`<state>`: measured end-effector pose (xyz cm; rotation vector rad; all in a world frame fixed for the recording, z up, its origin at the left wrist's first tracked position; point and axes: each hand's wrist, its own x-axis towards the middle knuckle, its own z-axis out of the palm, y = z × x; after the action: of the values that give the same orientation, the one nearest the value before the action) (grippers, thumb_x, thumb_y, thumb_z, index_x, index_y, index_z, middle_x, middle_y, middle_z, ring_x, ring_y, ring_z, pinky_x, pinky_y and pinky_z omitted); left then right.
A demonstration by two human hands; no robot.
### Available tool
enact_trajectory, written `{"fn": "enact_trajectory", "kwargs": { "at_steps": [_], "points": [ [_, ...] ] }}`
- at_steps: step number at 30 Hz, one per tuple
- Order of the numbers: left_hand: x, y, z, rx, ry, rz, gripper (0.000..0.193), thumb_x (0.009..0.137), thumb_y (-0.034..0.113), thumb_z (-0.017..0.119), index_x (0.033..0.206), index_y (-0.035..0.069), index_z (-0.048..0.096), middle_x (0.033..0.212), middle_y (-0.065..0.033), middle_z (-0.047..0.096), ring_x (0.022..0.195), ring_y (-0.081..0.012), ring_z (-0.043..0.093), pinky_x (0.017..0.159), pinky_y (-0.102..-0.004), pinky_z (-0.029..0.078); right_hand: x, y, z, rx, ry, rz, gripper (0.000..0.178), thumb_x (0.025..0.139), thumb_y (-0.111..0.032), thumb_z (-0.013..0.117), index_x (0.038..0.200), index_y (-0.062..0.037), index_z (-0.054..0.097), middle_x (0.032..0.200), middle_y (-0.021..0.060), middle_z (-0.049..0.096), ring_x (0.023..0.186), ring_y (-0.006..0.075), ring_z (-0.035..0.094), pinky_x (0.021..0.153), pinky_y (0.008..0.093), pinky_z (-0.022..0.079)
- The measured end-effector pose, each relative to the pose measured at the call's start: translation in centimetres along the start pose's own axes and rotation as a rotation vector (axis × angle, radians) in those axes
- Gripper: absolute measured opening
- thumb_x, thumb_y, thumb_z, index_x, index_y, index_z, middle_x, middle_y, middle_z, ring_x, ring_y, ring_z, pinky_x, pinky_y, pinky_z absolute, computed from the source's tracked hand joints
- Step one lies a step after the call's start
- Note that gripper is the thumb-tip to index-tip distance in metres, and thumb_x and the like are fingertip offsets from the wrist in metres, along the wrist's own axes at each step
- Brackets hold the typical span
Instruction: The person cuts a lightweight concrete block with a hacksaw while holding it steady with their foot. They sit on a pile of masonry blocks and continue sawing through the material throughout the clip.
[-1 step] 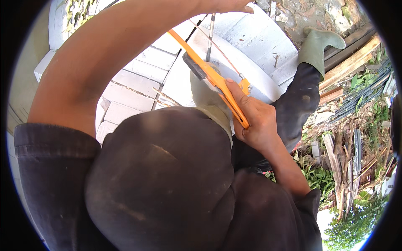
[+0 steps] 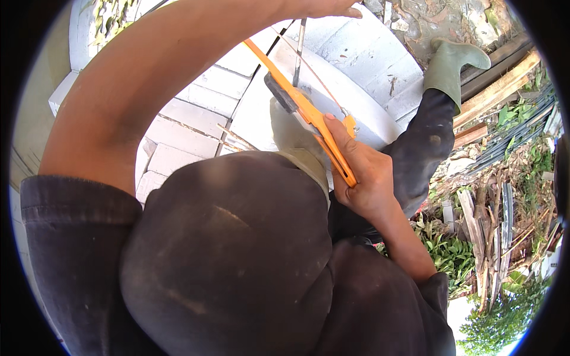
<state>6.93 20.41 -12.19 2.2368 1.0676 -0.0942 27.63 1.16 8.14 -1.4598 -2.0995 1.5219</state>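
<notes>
My right hand is closed around the handle of an orange hacksaw. The saw slants up and to the left, its far end hidden behind my left forearm. A thin reddish-brown blade runs alongside the frame, and a dark grip piece sits on the frame's left side. My left arm arches over the top, and my left hand is mostly cut off by the upper edge; one fingertip points right. Just below it, a slim metal rod lies over the white blocks. What the left hand holds is out of view.
White blocks are stacked beneath and to the left. My leg in a green rubber boot stretches to the right. Beyond lie wooden planks, dark thin rods, split wood pieces and leafy plants.
My right hand and the hacksaw have shifted slightly right and down, toward my body. My left arm has barely moved.
</notes>
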Motion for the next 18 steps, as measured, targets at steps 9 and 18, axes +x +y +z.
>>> {"fn": "enact_trajectory", "kwargs": {
  "at_steps": [9,18],
  "points": [
    [-0.1,0.2,-0.3,0.05,-0.073,-0.055,0.041,0.091,0.045,0.071,0.09,0.004,0.072,0.093,-0.017,0.072,0.098,-0.0357,0.068,0.085,-0.0473,0.055,-2.0,0.3,-2.2,-0.036,-0.044,0.006,0.073,0.07,0.002,0.076,0.141,-0.0044,0.063,0.07,0.006,0.061,0.053,0.023,0.056,0.051,0.0372,0.046],
    [-1.3,-1.2,0.8,0.046,-0.003,-0.008,0.041,0.091,0.044,0.071,0.087,0.003,0.072,0.091,-0.0184,0.072,0.096,-0.0367,0.069,0.084,-0.048,0.054,-6.8,-2.6,-5.0,-0.036,-0.037,0.059,0.069,0.069,0.005,0.076,0.137,0.0013,0.065,0.065,0.0065,0.059,0.051,0.0197,0.057,0.051,0.0332,0.047]
  ]
}}
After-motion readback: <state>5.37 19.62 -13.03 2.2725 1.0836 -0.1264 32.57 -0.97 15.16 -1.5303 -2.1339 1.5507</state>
